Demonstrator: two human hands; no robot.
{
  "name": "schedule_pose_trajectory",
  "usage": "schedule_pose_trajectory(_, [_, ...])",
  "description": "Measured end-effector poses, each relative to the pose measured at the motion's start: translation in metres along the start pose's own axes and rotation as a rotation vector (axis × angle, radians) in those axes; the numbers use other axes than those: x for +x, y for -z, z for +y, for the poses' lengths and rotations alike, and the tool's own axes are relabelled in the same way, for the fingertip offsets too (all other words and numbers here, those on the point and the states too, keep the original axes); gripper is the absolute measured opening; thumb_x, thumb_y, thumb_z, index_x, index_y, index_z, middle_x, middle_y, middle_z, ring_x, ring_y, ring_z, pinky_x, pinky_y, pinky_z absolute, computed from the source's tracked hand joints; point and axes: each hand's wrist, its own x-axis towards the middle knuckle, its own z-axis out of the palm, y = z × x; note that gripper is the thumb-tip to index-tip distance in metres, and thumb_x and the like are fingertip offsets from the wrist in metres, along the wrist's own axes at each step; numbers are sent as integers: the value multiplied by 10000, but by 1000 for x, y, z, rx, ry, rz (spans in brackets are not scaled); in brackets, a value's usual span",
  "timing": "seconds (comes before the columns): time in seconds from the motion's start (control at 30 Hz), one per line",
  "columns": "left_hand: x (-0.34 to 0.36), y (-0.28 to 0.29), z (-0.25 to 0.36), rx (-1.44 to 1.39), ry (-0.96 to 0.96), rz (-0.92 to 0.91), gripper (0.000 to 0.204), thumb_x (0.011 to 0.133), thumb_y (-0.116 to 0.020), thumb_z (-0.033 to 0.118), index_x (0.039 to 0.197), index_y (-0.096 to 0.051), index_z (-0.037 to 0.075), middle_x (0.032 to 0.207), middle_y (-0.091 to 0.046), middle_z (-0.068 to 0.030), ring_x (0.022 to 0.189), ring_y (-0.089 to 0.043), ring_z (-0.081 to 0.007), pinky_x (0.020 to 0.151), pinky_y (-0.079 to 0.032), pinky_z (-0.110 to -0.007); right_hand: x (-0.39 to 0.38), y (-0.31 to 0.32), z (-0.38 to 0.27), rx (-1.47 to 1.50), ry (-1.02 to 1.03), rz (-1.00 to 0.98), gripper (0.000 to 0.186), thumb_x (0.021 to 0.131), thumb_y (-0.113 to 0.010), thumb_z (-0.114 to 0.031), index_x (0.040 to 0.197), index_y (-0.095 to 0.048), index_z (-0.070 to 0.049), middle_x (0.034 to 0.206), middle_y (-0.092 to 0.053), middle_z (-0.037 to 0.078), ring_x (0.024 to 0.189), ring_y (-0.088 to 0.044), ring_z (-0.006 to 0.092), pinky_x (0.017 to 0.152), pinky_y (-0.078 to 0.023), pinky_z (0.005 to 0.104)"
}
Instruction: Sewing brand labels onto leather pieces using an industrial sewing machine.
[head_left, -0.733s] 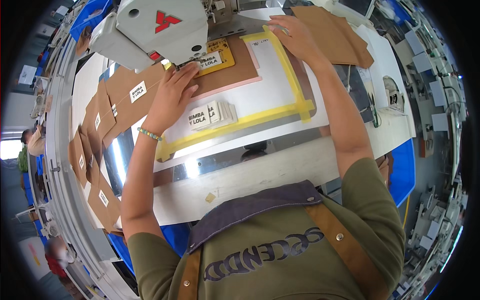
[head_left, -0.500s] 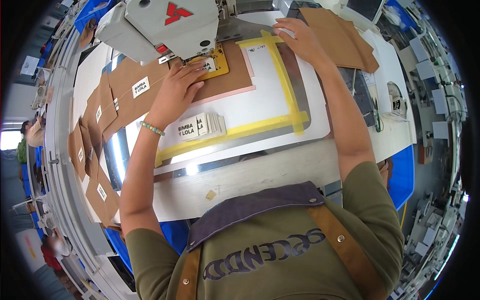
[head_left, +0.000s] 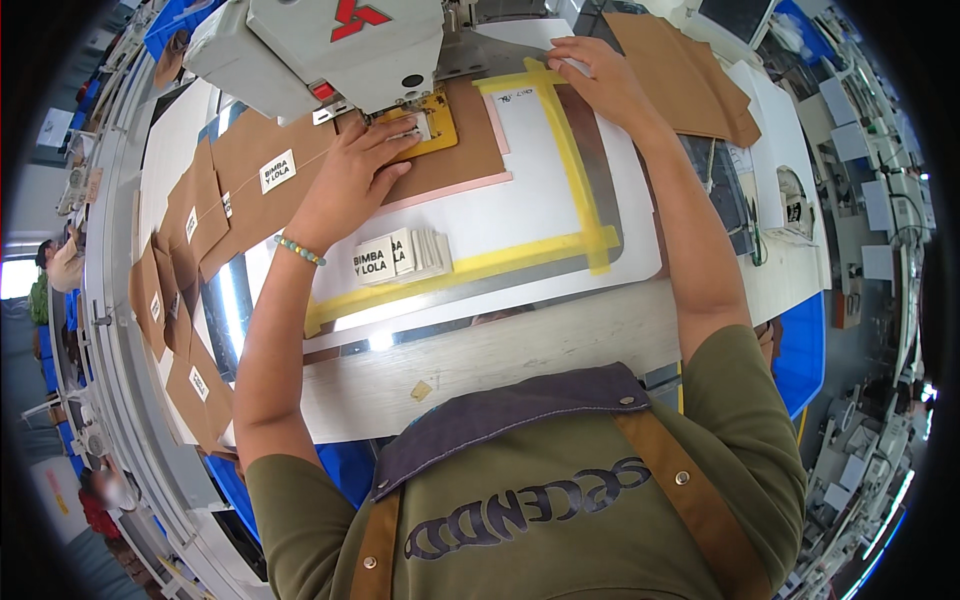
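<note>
Pale tabletop [head_left: 590,335]. Far left, a bright window [head_left: 18,278] beyond a long metal frame [head_left: 120,380]. At right, grey floor [head_left: 848,360]; lower right, a glowing light strip [head_left: 892,512].

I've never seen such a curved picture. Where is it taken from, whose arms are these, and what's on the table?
No robot here: a camera on a person's head looks down, and its wide lens bends straight edges. The bare arms are that person's own. The left hand lies flat, fingers over a yellow plate beneath a white machine, apparently for sewing. The right hand is open near the yellow tape. Neither seems to grip anything. Small white labels sit in the taped area; labelled brown pieces spread at the left, and a brown pile lies upper right.
</note>
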Motion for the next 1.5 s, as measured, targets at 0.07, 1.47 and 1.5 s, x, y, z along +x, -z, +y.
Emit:
schedule_pose_trajectory(0.07, [0, -1, -1, 20, -11, -1, 408, 1049, -665, 113, 1450, -712, 57, 1600, -627, -65, 1445, -519, -383, 1256, -401, -459, 1, 1, -1, 4, -5, -8, 361, 1066, -683, -338, 1269, -793, -60, 1449, -718, 117, 1385, -610, 325, 1179, -465, 433])
schedule_pose_trajectory(1.47, [-41, 9, -68, -117, 156, 113, 587, 876, -876, 212, 1426, -726, 72, 1576, -624, -71, 1484, -517, -337, 1272, -399, -465, -26, 28, -126, -244, 356, -404, 316, 1058, -695, -294, 1282, -783, -89, 1346, -750, 72, 1263, -671, 285, 1125, -506, 433])
schedule_pose_trajectory(1.5, [-38, 10, -63, -121, 160, 114, 587, 876, -876, 212, 1426, -726, 72, 1576, -624, -71, 1484, -517, -337, 1272, -399, -465, -30, 31, -122, -289, 413, -340, 316, 1064, -686, -307, 1249, -790, -73, 1291, -765, 73, 1203, -704, 272, 1095, -523, 419])
